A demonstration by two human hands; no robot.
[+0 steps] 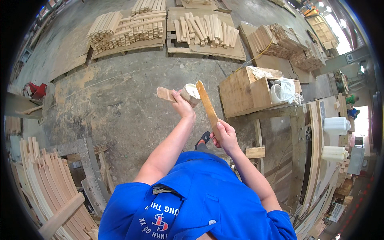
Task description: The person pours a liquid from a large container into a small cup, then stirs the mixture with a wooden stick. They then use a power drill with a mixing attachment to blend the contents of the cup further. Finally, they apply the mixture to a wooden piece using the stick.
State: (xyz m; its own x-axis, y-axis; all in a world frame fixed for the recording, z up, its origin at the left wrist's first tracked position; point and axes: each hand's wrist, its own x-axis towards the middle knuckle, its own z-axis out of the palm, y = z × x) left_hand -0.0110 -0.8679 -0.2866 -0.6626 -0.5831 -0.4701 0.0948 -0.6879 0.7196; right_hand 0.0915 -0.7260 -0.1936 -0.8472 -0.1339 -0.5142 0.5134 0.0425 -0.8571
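Note:
My left hand (pixel 183 106) is closed round a small, grubby cup (pixel 191 96) with white paste inside. A short flat piece of wood (pixel 164 93) with a rounded end sticks out on the left of that hand; whether it is joined to the cup, I cannot tell. In my right hand (pixel 225 137) is a long flat wooden stick (pixel 207 105), gripped at its lower end. Its rounded tip points up and away, close to the right side of the cup. Both hands are held in front of me above the concrete floor.
Pallets of stacked wooden strips (pixel 132 34) and loose wooden pieces (pixel 206 30) lie ahead. At right stands a plywood box (pixel 240 92) with a white tub (pixel 281 93); farther right are white jugs (pixel 337 125). Long slats (pixel 52 172) lean at lower left.

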